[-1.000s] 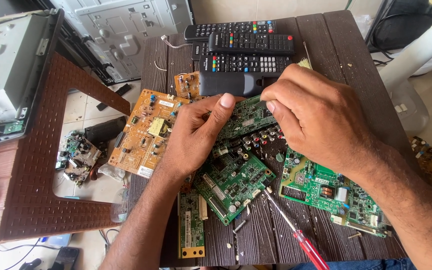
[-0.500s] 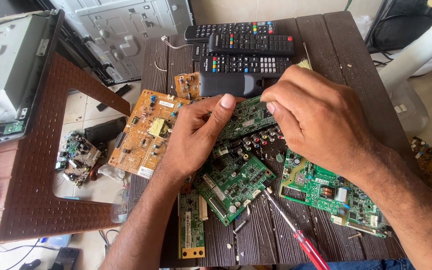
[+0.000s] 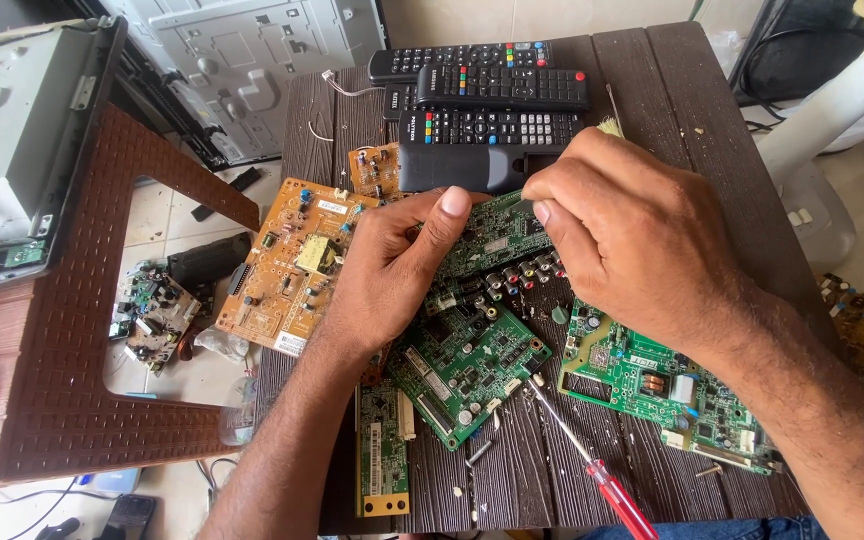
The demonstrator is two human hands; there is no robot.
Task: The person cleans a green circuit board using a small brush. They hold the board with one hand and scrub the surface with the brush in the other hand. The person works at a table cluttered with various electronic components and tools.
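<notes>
A: Entry. The left hand [image 3: 387,275] lies flat, palm down, fingers loosely spread, on the green printed circuit board with a row of round coloured jacks [image 3: 497,255]; thumb tip points toward the other hand. It grips nothing. Judged: it pins the board so it cannot slide on the dark slatted wooden bench [image 3: 692,110].

B: And the right hand [image 3: 622,240]?

A: Curled, thumb and forefinger pinched together at the board's upper edge. A pale bristly tuft, perhaps a small brush [image 3: 609,126], shows above the knuckles; whether the hand has hold of it cannot be told. The pinch suggests fine work on one spot.

B: Surroundings?

A: Board sits mid-bench, overlapping a second green circuit board [image 3: 467,370]. A third green board [image 3: 667,390] lies under the right wrist. An orange-tan power board [image 3: 287,265] is just left of the left hand. A stack of black remote controls [image 3: 492,100] is at the far edge. A red-handled screwdriver [image 3: 592,460] rests near, untouched.

B: Change against the earlier frames?

A: None seen. Both hands and the board keep the same places.
</notes>
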